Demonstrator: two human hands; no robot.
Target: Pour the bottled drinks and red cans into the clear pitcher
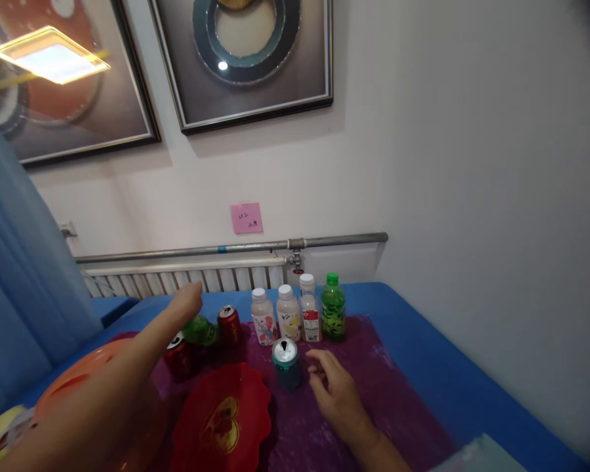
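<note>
My left hand reaches out over a green plastic bottle that seems to lie on its side. Its fingers are mostly hidden, so whether they grip the bottle does not show. Two red drink cans stand close by, one red can right of the bottle and another red can partly behind my forearm. My right hand is open, fingers curved and apart, just right of a teal can without touching it. Behind that can stand several bottles: white-capped bottles and an upright green bottle.
A red scalloped tray lies in front, with an orange basin to its left under my forearm. Purple sheeting covers part of the blue table. A radiator and pipe run along the wall; a blue curtain hangs left.
</note>
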